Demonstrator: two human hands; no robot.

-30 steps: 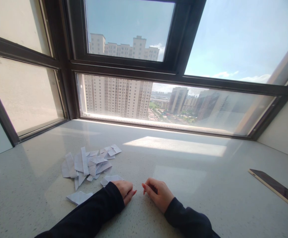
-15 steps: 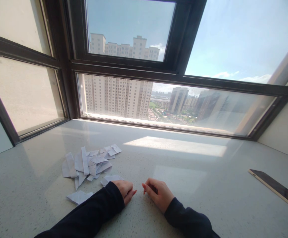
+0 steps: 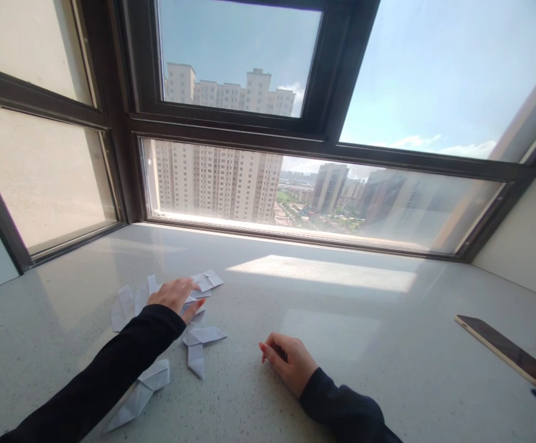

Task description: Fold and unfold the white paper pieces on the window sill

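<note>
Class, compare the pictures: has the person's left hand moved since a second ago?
Yes. The left hand has moved away from the right hand, toward the window, and now lies on the pile of paper pieces.

The left hand (image 3: 175, 294) leaves its spot beside the right hand and now lies spread on the pile of folded paper pieces (image 3: 132, 301), uncovering two pieces (image 3: 200, 344) nearer the person.

A loose pile of folded white paper pieces (image 3: 166, 295) lies flat on the pale counter at lower left of the frame, partly hidden under the left hand (image 3: 175, 293), which rests palm down on it. Nearer, toward the bottom edge, three more folded pieces (image 3: 197, 351) lie apart from the pile.
</note>
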